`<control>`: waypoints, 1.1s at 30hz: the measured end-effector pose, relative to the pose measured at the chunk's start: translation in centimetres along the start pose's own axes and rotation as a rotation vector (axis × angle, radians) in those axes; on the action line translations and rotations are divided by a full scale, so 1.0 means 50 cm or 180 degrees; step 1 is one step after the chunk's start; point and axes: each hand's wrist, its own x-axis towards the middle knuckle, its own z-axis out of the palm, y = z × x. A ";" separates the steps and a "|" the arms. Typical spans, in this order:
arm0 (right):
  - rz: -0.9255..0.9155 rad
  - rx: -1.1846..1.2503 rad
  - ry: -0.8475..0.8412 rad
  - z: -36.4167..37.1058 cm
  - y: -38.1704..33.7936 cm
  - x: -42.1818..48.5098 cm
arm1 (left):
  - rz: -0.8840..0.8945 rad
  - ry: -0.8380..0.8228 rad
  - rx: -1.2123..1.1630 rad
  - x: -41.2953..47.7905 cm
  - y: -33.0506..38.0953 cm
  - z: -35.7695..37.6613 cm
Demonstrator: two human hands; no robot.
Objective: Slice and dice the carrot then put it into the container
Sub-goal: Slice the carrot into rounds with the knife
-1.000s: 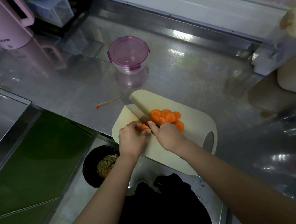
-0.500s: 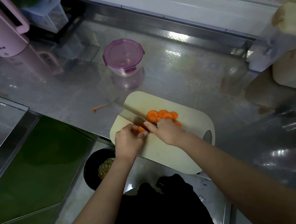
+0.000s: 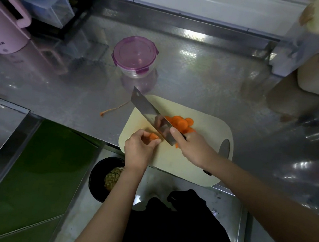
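One board (image 3: 204, 126) overhangs the desk's (image 3: 199, 85) near edge. On it the left hand (image 3: 139, 150) pinches the carrot stub (image 3: 153, 136). The right hand (image 3: 193, 147) grips one knife (image 3: 149, 113), with slices (image 3: 180, 122) heaped to its right. One lidded container (image 3: 134, 55) stands far left across bare desk.

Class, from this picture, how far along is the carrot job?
Done: round slices piled on the cutting board. In hand: the left hand pinches the carrot stub; the right hand grips the cleaver beside it. Left: dicing, then filling the container, its lid on.

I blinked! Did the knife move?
Yes. The knife lifted and tilted; its tip now pokes past the cutting board's far left corner.
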 end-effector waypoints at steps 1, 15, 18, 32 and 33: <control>0.0041 -0.0002 -0.0013 0.002 -0.001 -0.003 | 0.0053 0.0013 -0.0041 -0.001 -0.003 0.000; 0.0161 -0.0050 -0.0006 0.018 -0.002 -0.024 | 0.0132 0.0306 -0.0351 -0.017 -0.012 0.012; 0.0172 -0.0058 -0.0020 0.018 -0.003 -0.025 | 0.0046 0.0328 -0.0389 -0.017 -0.010 0.013; -0.0010 -0.0257 -0.0095 0.024 -0.020 -0.038 | -0.0259 0.0269 -0.0683 -0.008 -0.014 0.016; -0.0038 -0.0245 -0.0135 0.026 -0.023 -0.039 | -0.0275 0.0251 -0.0697 -0.006 -0.015 0.016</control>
